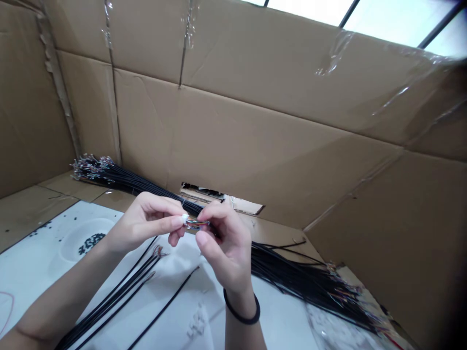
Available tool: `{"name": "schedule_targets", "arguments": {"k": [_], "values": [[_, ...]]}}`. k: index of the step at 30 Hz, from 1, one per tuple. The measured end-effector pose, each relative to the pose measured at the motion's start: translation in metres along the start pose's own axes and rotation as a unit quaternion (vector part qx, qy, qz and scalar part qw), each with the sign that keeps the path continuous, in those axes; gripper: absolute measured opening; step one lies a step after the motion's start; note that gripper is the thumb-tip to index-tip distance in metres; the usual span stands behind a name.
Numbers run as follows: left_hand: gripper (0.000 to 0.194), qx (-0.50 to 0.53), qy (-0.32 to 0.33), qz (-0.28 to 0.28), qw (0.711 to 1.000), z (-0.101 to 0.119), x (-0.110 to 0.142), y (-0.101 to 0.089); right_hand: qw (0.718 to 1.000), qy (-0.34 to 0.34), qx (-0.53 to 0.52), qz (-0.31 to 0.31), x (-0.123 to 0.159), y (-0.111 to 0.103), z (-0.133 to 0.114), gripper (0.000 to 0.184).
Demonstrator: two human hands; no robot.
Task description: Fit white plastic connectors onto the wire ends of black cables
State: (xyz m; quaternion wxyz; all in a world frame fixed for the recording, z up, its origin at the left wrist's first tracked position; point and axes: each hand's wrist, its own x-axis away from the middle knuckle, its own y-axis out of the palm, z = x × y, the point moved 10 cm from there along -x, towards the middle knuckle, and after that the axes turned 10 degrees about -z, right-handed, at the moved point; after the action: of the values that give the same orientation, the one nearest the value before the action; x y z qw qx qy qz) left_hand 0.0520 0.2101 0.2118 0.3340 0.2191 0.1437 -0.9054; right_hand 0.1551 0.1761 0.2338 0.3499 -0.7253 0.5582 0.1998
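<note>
Cardboard-lined wall point(233, 136) behind white bench point(32, 272); left hand point(144, 226) pinches white connector point(185, 218) above the bench; right hand point(226, 245), narrowly closed, holds its coloured wires point(197, 223); black cable bundle point(302, 277) lies along the bench's far edge.

Cardboard wall point(255, 146) ahead, cable bundle point(302, 277) rightward

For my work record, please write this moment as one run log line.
left hand: pinches white connector | right hand: pinches coloured wires | beside: black cable bundles
</note>
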Motion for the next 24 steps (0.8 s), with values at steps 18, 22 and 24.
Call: {"name": "schedule_targets", "arguments": {"k": [18, 22, 24], "values": [[0.026, -0.113, 0.05, 0.016, 0.992, 0.02, -0.001, 0.0, 0.935, -0.211, 0.22, 0.179, 0.026, -0.01, -0.049, 0.025], [0.028, -0.191, 0.074, 0.034, 0.978, 0.03, 0.002, 0.001, 0.932, -0.193, 0.254, 0.174, 0.026, -0.009, -0.051, 0.028], [0.027, -0.201, 0.078, 0.037, 0.976, 0.032, 0.003, 0.001, 0.93, -0.186, 0.27, 0.167, 0.026, -0.009, -0.052, 0.029]]}}
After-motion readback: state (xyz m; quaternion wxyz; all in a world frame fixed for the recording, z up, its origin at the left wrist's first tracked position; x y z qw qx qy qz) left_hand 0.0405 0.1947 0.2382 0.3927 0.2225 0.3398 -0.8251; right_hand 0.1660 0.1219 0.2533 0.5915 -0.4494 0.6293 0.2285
